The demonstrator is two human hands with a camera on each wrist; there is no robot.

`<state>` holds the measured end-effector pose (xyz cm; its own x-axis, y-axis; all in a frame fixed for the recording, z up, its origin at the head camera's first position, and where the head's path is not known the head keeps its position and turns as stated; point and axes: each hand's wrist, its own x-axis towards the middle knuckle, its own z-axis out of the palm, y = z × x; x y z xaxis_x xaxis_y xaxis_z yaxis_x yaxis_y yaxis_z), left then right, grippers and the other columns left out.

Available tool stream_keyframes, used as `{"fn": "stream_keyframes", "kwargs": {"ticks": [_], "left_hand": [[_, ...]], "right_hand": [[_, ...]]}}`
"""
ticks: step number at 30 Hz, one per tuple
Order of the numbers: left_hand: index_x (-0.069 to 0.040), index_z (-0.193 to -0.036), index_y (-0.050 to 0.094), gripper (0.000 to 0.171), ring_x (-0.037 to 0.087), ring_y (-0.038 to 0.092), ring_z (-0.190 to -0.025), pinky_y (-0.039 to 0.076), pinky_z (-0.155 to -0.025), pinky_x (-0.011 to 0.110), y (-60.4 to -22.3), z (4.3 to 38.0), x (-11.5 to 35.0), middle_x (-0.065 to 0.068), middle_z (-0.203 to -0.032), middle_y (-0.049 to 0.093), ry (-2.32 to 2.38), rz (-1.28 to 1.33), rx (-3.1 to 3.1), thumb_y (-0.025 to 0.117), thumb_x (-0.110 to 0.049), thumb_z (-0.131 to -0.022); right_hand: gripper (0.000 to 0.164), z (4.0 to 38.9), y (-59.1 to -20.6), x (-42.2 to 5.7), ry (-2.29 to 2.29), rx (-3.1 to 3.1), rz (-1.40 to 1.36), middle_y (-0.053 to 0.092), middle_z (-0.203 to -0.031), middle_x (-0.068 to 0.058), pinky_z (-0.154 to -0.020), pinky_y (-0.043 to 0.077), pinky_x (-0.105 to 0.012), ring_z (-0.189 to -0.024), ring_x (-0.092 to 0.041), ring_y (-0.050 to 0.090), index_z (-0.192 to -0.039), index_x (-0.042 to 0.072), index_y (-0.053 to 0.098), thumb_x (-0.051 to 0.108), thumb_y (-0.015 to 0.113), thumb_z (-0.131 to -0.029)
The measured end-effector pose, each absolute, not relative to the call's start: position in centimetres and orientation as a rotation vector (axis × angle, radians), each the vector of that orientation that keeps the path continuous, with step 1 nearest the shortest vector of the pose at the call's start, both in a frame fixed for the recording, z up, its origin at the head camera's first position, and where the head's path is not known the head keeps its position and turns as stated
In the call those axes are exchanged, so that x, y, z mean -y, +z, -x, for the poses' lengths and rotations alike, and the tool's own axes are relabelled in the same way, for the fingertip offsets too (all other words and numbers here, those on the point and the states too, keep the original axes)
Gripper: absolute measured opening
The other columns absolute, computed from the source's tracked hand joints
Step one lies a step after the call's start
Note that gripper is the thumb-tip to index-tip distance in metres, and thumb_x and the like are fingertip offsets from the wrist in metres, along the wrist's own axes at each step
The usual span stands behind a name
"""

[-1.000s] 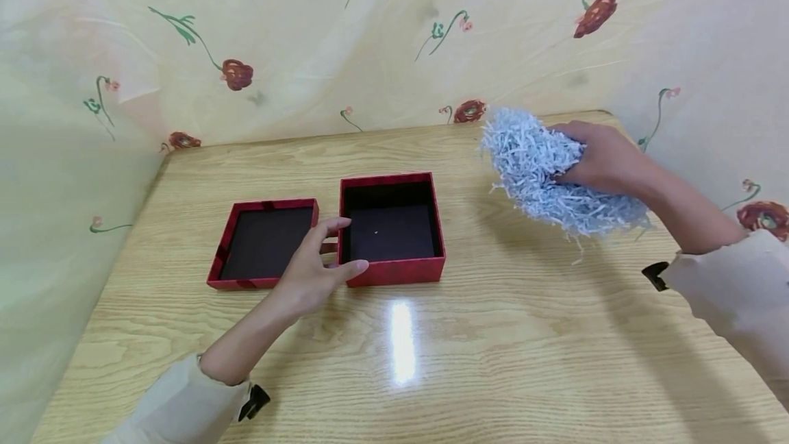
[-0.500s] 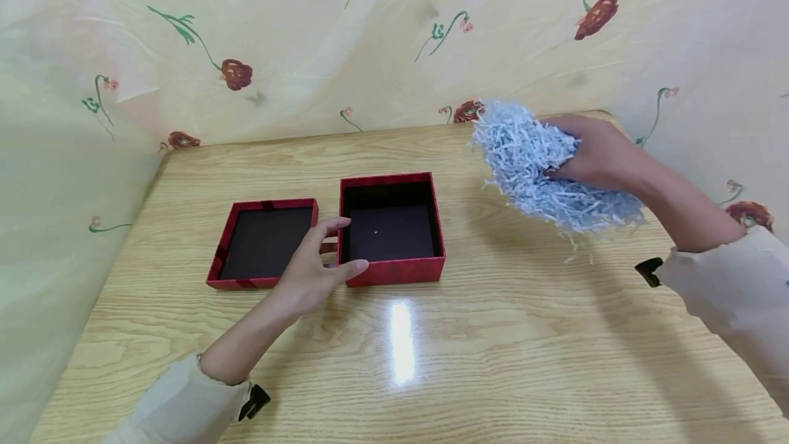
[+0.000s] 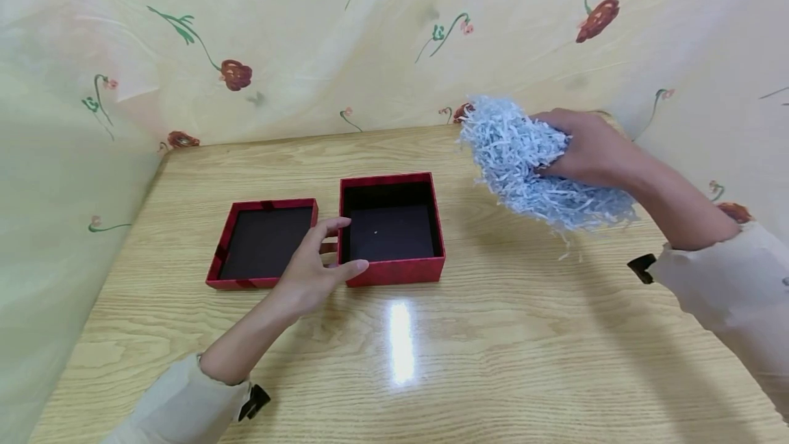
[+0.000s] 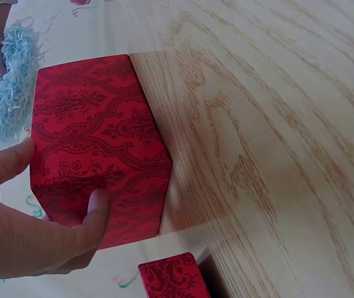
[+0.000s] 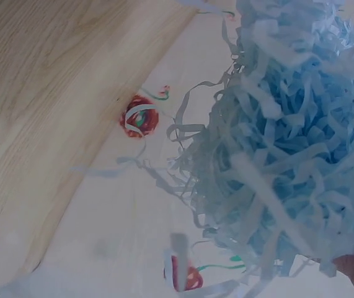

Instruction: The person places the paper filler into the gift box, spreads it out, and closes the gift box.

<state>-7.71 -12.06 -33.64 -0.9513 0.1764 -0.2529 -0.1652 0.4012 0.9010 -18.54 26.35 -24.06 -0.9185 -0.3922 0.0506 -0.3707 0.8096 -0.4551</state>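
Floral cloth (image 3: pixel 296 40) backs the wooden table (image 3: pixel 505 348); left hand (image 3: pixel 311 273), loosely curled, grips red box (image 3: pixel 403 273); right hand (image 3: pixel 593 148) clutches blue shreds (image 3: pixel 508 146)

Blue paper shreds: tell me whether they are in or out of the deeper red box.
Out. The right hand holds the blue paper shreds to the right of the deeper red box, whose dark floor shows plainly.

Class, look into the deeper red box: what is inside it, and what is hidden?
In the deeper red box, one tiny pale speck shows on the black floor. The near wall covers its own inner face and anything close behind.
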Motion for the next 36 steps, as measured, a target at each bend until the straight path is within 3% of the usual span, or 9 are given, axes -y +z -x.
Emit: {"fn": "stream_keyframes", "kwargs": {"ticks": [11,36], "left_hand": [[-0.027,-0.143,0.037,0.07,0.037,0.04,-0.129,0.048,-0.096,0.045,-33.7,7.6,12.2,0.007,-0.148,0.03,1.556,-0.023,-2.363,0.076,-0.022,-0.084],[-0.024,-0.143,0.038,0.069,0.036,0.039,-0.13,0.047,-0.098,0.046,-34.0,7.3,12.3,0.008,-0.147,0.032,1.57,-0.05,-2.364,0.076,-0.022,-0.085]], "right_hand": [[0.075,18.4,-23.5,-24.2,-0.694,-2.906,0.63,0.054,-0.13,-0.022,-0.098,0.038,-0.059,-0.116,-0.039,0.049,-0.14,0.006,0.048,0.007,0.082,-0.073],[0.072,17.7,-23.6,-21.7,-0.761,-2.859,0.683,0.054,-0.131,-0.018,-0.101,0.038,-0.056,-0.118,-0.036,0.049,-0.138,0.008,0.051,0.003,0.081,-0.073]]}}
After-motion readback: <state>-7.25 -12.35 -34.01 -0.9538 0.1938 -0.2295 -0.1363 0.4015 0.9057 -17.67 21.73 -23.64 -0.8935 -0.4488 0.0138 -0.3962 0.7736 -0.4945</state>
